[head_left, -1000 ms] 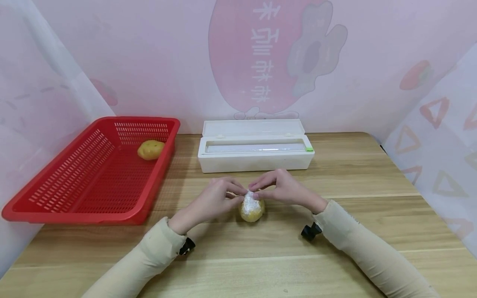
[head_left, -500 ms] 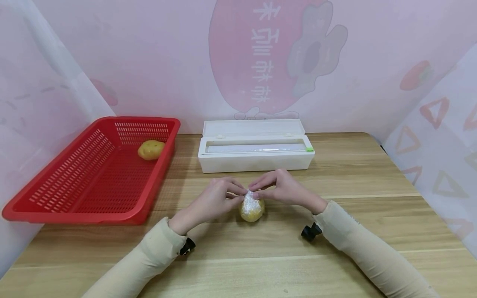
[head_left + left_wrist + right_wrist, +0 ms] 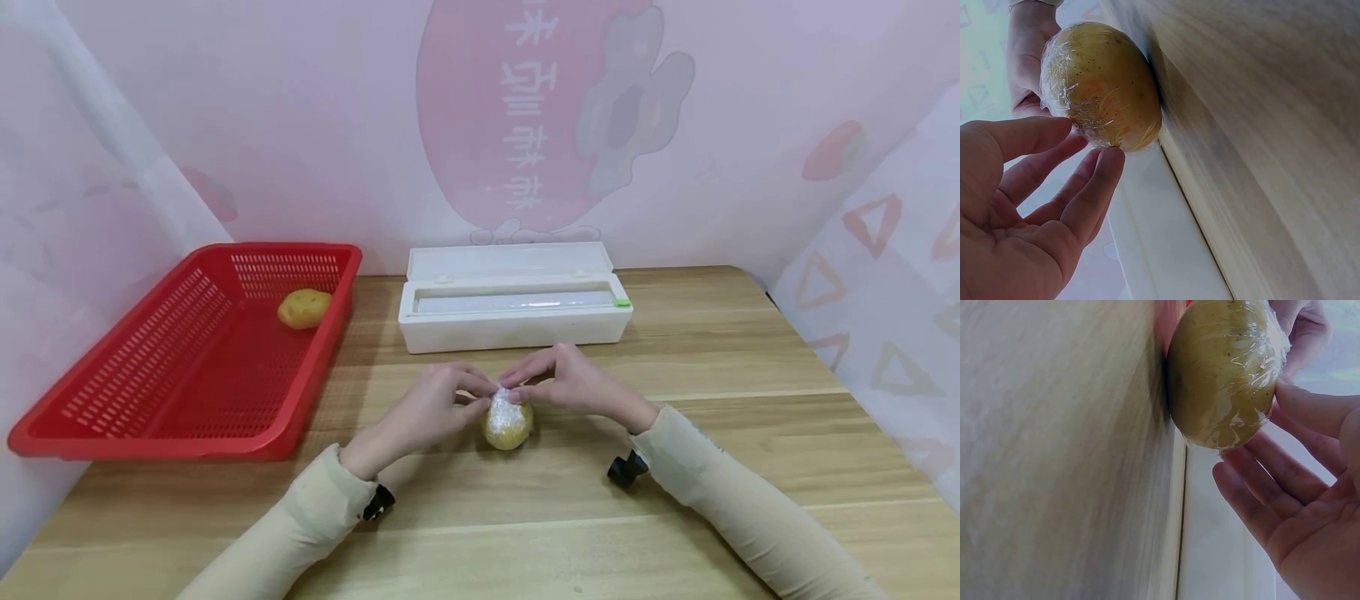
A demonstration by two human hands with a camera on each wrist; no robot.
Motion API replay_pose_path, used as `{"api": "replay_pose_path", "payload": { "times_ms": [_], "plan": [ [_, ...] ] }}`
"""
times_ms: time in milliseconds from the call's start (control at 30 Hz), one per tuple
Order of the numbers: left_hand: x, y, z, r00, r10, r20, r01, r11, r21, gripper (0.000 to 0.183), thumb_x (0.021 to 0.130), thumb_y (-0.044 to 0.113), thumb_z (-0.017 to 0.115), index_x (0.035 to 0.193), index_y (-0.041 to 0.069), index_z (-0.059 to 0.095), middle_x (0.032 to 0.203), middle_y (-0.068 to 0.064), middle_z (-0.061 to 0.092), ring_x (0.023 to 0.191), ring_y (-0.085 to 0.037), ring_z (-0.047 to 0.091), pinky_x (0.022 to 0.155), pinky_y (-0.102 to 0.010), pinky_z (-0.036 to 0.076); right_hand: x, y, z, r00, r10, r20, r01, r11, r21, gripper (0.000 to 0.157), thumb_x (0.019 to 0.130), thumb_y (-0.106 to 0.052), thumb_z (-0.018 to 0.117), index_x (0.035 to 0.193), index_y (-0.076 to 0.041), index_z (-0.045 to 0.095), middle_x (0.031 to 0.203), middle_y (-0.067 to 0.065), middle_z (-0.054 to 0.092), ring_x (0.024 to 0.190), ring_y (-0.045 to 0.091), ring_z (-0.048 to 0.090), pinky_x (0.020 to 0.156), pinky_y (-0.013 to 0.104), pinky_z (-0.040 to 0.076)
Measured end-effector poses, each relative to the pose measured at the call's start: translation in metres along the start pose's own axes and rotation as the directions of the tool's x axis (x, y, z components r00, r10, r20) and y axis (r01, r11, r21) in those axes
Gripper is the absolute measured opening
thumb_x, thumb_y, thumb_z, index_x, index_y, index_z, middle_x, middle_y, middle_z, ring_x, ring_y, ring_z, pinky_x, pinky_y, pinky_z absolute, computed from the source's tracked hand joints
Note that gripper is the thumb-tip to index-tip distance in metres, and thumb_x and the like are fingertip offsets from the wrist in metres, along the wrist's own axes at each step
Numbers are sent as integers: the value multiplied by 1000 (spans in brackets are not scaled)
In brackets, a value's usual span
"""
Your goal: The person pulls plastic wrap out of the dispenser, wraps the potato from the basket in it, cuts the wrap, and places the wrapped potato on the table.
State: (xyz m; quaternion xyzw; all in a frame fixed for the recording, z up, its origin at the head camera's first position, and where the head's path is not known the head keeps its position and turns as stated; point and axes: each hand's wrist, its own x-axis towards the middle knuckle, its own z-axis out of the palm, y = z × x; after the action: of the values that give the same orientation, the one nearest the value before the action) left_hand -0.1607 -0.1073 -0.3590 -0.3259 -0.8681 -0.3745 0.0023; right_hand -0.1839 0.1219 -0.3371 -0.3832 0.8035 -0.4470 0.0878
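On the table sits a potato (image 3: 507, 427) wrapped in clear cling film, bunched and shiny on its upper side. My left hand (image 3: 435, 404) holds it from the left, thumb and fingertips on the film; the left wrist view shows the thumb on top and the fingers along the side of the potato (image 3: 1107, 87). From the right, my right hand (image 3: 573, 379) holds the same potato, its thumb on the film in the right wrist view, where the potato (image 3: 1219, 375) fills the upper middle. Fingertips of both hands nearly meet at the top.
Behind the hands stands a white cling film box (image 3: 517, 325), lid raised, with the film roll (image 3: 517, 302) inside and a green tab at its right end. A red plastic basket (image 3: 277, 442) at the left holds an unwrapped potato (image 3: 303, 308). Wooden table (image 3: 525, 550) surface lies in front.
The head view has shifted slightly, so the basket and box appear a little lower. Both hands keep their places on the wrapped potato, with no clear finger movement.
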Motion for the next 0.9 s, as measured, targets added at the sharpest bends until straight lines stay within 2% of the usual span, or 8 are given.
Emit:
{"api": "replay_pose_path", "payload": {
  "times_ms": [367, 600, 900],
  "plan": [
    [-1, 1, 0, 1000, 0, -11, 0, 1000, -15, 14, 89, 1, 71, 102, 3, 76, 103, -6, 69, 96, -17, 65, 79, -28, 55, -1, 1, 2, 1000, 8, -8, -8, 1000, 3, 17, 85, 0, 75, 101, 3, 76, 107, 16, 71, 104, 29, 66, 88, 54, 50],
    [-1, 1, 2, 1000, 9, -12, -9, 999, -37, 14, 89, -1, 69, 101, 2, 75, 102, -7, 69, 92, -16, 67, 76, -25, 55, 1, 40, 5, 1000, -21, -11, 21, 1000, -14, 18, 86, -19, 79, 103, -14, 79, 107, -3, 72, 104, 14, 65, 88, 42, 52],
    [0, 1, 1, 1000, 17, -13, -17, 1000, -17, 13, 89, 1, 70, 100, 5, 76, 100, -3, 70, 91, -13, 66, 78, -27, 55, 3, 40, 3, 1000, -31, 3, 31, 998, -48, 17, 88, -25, 77, 104, -20, 79, 108, -11, 71, 103, 9, 65, 84, 43, 53]
  ]
}}
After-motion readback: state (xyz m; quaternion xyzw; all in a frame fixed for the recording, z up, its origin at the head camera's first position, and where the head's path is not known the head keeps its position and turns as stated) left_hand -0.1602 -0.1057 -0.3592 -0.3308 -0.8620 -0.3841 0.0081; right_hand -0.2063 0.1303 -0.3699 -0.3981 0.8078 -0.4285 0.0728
